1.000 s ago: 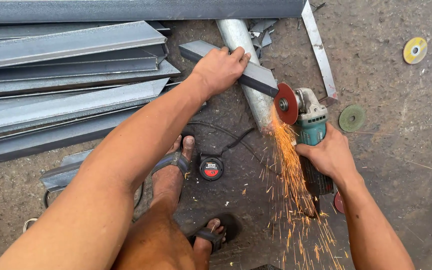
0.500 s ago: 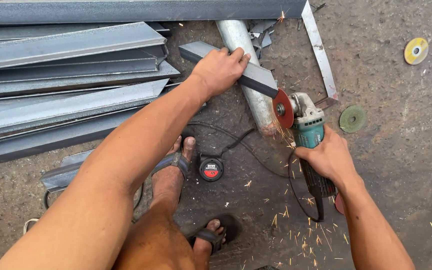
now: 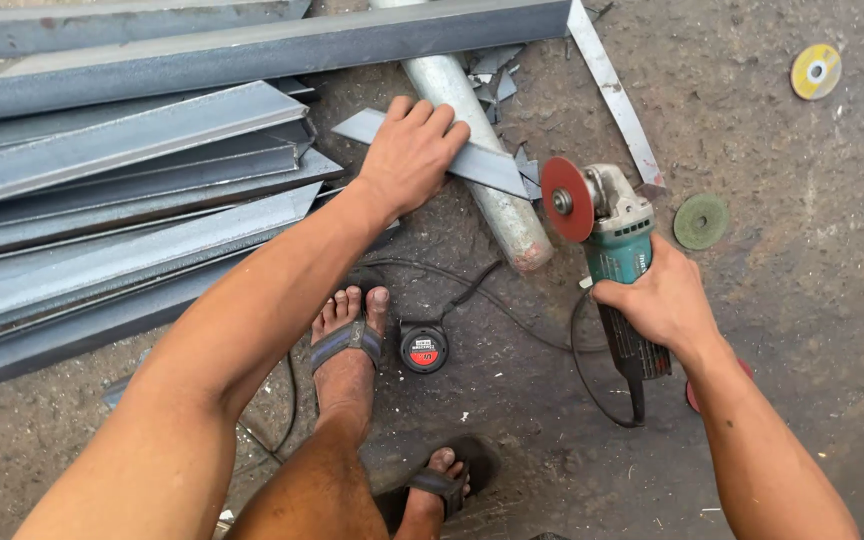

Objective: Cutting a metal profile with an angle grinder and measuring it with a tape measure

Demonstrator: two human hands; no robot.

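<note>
Bare arms without sleeves, left hand (image 3: 410, 155), right hand (image 3: 657, 300), bare legs, dark strapped sandals (image 3: 347, 342) on both feet

2 hands: left hand (image 3: 410, 155), right hand (image 3: 655, 297). 1 angle grinder (image 3: 607, 235). 1 pipe (image 3: 482, 165). 2 loose discs: yellow disc (image 3: 816, 71), green disc (image 3: 700, 221). 1 tape measure (image 3: 423, 349). 2 sandalled feet.
</note>
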